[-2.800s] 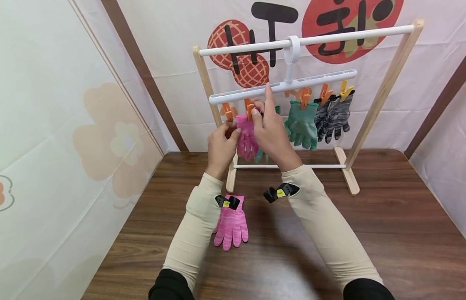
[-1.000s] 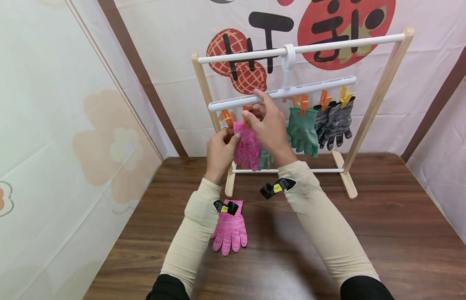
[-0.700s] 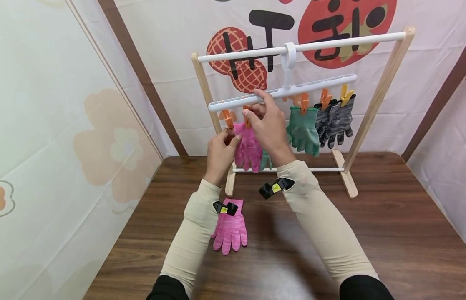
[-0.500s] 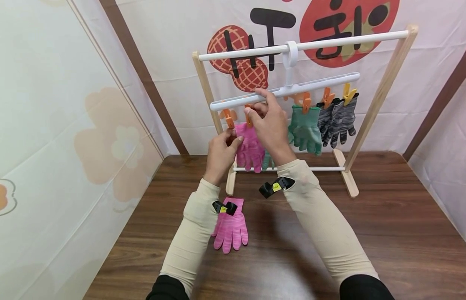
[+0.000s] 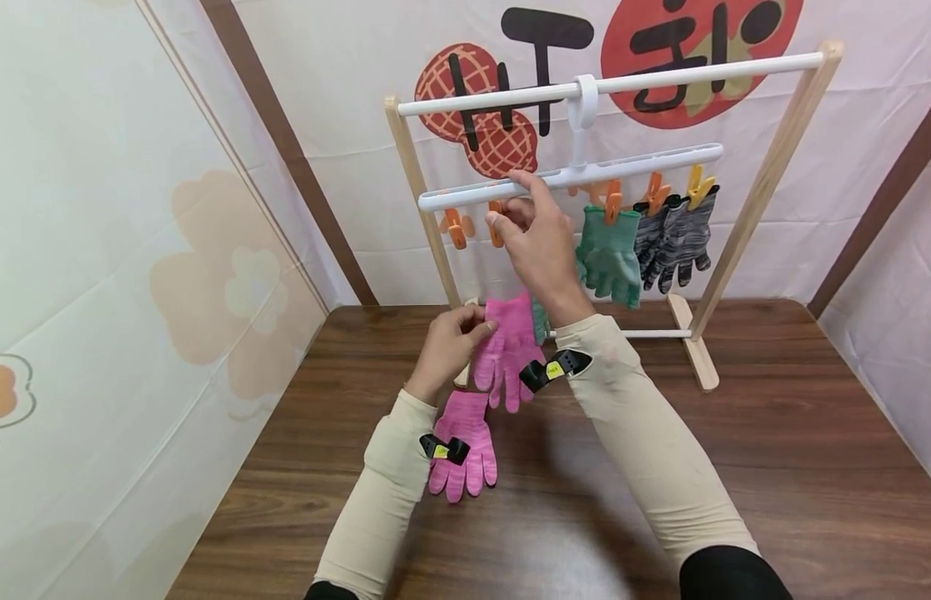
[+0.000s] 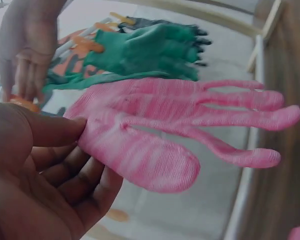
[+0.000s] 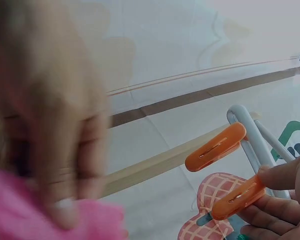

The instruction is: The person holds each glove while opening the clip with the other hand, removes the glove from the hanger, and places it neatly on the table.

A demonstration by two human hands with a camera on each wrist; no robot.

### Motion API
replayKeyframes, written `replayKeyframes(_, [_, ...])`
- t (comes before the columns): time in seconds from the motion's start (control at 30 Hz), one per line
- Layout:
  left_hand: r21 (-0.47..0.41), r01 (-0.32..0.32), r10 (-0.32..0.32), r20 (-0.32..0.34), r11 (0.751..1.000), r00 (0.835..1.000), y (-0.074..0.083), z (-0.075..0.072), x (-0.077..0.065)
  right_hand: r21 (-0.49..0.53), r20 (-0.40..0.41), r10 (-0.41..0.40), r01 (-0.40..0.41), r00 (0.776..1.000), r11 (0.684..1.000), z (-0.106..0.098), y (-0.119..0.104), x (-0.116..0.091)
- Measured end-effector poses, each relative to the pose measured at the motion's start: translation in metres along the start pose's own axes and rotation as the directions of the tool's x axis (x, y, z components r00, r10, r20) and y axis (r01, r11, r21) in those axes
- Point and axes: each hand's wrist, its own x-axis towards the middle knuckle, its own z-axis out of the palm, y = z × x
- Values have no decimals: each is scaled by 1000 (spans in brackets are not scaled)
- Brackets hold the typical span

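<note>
At 6 o'clock, unclipped, a pink glove [image 5: 476, 429] lies on the desk [image 5: 285, 500]; at its 1 o'clock the left hand [image 5: 446, 346] pinches another pink glove [image 5: 510, 333]. The right hand [image 5: 543, 250] pinches a bare orange clip [image 7: 237, 200]; at its 3 o'clock, green gloves [image 5: 611, 254] and grey gloves [image 5: 686, 237] are still clipped.

2 pink streaky knit gloves [image 5: 512, 346] are showing, plus min. 2 green knit gloves [image 5: 611, 258] (1 part. hidden) & 2 blk/grey marled knit gloves [image 5: 685, 237]. 4 orange plastic clips [image 5: 613, 204] & 1 yellow plastic clip [image 5: 697, 190] are appearing, w/ 1 long white plastic hanger [image 5: 638, 169], 1 pale wood rack [image 5: 768, 183], 2 blk wrist cams [image 5: 555, 370], 1 brown wood-grain counter [image 5: 795, 417].
</note>
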Motion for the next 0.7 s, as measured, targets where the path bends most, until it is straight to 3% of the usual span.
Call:
replayKeyframes(0.13, [-72,67,-61,86,995,994,-11,13,-12,12,30,-16,16,999,1000,0,0,0])
replayKeyframes(0.27, [-180,173,-140,183,968,973,-21,26,-22,29,46,-14,12,999,999,0,-2,0])
replayKeyframes(0.43, [-223,298,-231,281,928,931,-36,43,-32,38,47,-14,12,999,999,-1,-2,1])
replayKeyframes(0.6, [-229,419,-325,356,879,876,-53,61,-41,42,53,-9,7,999,999,0,-2,2])
replayKeyframes(0.63, [-199,416,-332,352,887,875,-55,63,-43,42,55,-7,5,998,999,0,-2,2])
replayKeyframes(0.7, [-106,371,-320,329,922,888,-57,68,-45,41,59,-2,-1,998,999,0,-1,1])
